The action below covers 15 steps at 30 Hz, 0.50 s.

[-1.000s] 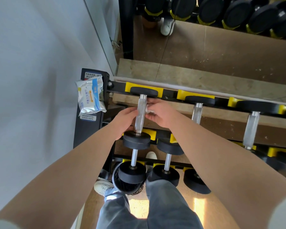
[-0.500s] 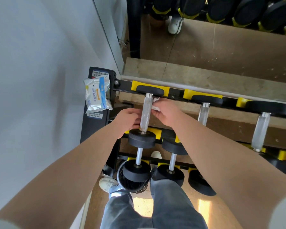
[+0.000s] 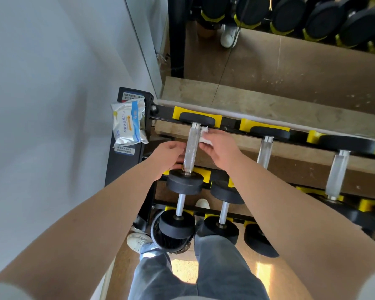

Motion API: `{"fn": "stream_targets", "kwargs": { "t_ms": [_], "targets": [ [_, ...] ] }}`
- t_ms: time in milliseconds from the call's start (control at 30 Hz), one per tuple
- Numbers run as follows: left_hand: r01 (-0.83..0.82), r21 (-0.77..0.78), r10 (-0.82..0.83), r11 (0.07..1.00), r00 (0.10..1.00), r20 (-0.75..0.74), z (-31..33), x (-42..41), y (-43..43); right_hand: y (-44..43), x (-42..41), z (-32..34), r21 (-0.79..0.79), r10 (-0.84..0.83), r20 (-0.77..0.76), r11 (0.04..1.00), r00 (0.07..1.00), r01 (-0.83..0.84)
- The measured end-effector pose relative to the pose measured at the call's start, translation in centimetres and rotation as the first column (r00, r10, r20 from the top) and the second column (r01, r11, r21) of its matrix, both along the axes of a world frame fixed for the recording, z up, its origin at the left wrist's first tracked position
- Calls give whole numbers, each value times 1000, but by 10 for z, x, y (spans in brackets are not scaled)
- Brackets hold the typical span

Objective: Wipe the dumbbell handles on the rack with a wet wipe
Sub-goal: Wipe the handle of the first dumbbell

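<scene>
Knurled steel is what I am working on: the handle (image 3: 191, 148) of the leftmost dumbbell (image 3: 185, 182) on the top tier of the rack (image 3: 230, 123). My right hand (image 3: 221, 148) pinches the wet wipe (image 3: 205, 138) against the handle's right side, near its far end and just short of the far weight plate. My left hand (image 3: 168, 154) lies against the near-left part of the handle with its fingers curled toward it; I cannot tell whether they truly grip the bar or only brace against it.

To do this well, I judge I should wrap the wipe right round the bar and draw it the whole length toward the near plate. Twisting as I go should reach the underside of the knurling, while the left hand steadies the dumbbell in its yellow cradles.

Two more top-tier handles (image 3: 265, 151) stand to the right, with others on the tier below. A wipe pack (image 3: 129, 124) sits on the rack's left end post, beside a pale grey wall (image 3: 52, 105). A mirror (image 3: 290, 68) behind reflects the rack. Below, the floor (image 3: 182, 271) is speckled and sunlit.
</scene>
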State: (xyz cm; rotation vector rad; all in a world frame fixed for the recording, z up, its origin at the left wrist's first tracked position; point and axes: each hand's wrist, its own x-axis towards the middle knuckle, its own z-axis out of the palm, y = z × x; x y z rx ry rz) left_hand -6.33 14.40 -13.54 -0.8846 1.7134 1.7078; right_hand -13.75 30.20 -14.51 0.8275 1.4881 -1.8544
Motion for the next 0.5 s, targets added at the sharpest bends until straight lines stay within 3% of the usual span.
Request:
{"fn": "stream_targets", "kwargs": {
  "t_ms": [67, 167, 200, 233, 267, 367, 433, 500],
  "targets": [
    [12, -5, -12, 1000, 1000, -16, 0, 0, 1, 4, 15, 5, 256, 256, -87, 940, 963, -227],
    [-1, -57, -2, 998, 999, -51, -3, 1, 6, 13, 48, 5, 552, 719, -8, 583, 695, -596],
    [-10, -85, 6, 996, 998, -55, -5, 2, 7, 15, 56, 2, 596, 793, 20, 479, 609, -644],
    [-18, -110, 11, 994, 998, -58, -7, 2, 8, 15, 60, 0, 621, 810, 19, 450, 586, -642],
    [-21, -127, 14, 992, 998, -58, -9, 2, 8, 14, 60, -2, 618, 776, 7, 492, 630, -613],
    [-24, -131, 16, 991, 998, -60, -9, 4, 9, 5, 43, 2, 405, 405, -99, 851, 909, -335],
    [-29, -126, 21, 992, 998, -62, -9, 4, 9, -1, 27, 8, 334, 280, -148, 917, 949, -218],
    [-37, -118, 29, 992, 998, -62, -7, 4, 9, -3, 20, 11, 358, 291, -181, 909, 940, -213]
  ]
}}
